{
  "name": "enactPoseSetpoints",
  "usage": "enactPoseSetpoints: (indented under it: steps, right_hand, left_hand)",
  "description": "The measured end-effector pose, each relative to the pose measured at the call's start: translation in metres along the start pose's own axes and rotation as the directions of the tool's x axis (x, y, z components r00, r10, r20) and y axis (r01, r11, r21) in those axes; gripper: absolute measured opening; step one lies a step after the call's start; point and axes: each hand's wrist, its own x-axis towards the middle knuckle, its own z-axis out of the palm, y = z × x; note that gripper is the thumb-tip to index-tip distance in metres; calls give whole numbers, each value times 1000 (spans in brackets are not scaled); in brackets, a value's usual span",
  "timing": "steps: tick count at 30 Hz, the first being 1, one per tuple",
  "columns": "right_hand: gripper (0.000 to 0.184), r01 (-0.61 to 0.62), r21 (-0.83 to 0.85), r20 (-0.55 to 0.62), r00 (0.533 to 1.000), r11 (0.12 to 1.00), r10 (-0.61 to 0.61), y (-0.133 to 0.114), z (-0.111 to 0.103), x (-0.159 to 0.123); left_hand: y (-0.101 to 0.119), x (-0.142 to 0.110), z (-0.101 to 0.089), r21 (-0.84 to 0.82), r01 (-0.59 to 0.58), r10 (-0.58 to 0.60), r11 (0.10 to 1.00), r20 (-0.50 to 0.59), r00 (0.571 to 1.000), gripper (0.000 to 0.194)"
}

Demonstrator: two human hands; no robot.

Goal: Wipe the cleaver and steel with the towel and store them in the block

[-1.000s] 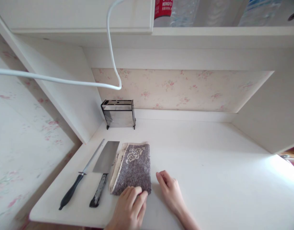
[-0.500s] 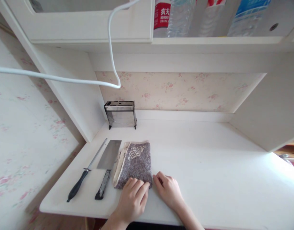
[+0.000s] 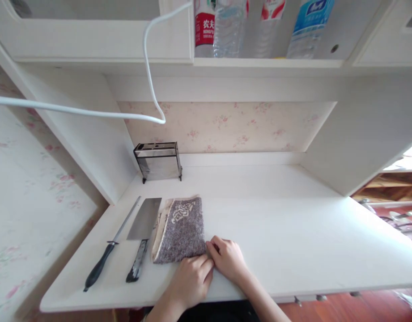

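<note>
A folded grey-brown towel with a cream pattern and edge lies on the white tabletop. My left hand rests at the towel's front edge, its fingers loosely curled together. Beside the towel's front right corner, my right hand is closed in a loose fist. The two hands touch at the fingers, and I see nothing held in either. Left of the towel lies a cleaver with a worn black handle towards me. Farther left is a sharpening steel with a black handle.
A shiny metal knife block stands at the back left. Overhead, plastic bottles fill an open shelf. A white cable hangs across the upper left. The tabletop extends right towards a side panel.
The camera view has turned to the right, so the towel and tools sit farther left in the picture. My hands have come together at the towel's front right corner.
</note>
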Motion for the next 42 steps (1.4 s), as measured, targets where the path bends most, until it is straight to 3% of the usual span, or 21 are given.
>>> enactPoseSetpoints:
  steps: [28,42]
  right_hand:
    - [32,8,14,26,1000,1000,-8,-2,1,0]
    - [32,9,11,29,1000,1000,-9,-3,0,0]
  left_hand:
    - [2,1,-5,-7,24,-24,1000,11,1000,12]
    - [5,2,-8,-22,15,-16,1000,-39,999,12]
